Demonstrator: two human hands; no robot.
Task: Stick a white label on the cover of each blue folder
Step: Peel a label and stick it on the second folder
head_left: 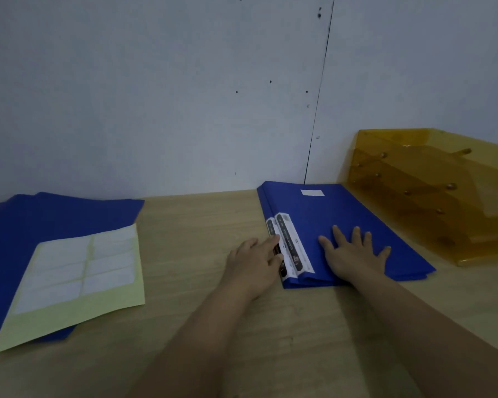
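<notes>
Right hand: flat, fingers spread, pressing labelled folder stack.
Left hand: fingers straight against stack's spine edge.
Risk: uneven push skews stack toward amber tray.

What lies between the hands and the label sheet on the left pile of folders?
Nothing visible. Bare table separates the left hand from the label sheet, which lies uncovered on top of the left folders. Both hands now rest on the right folders, the right hand flat on the cover.

Blue folders, white label, pale-yellow sheet, amber tray.
</notes>
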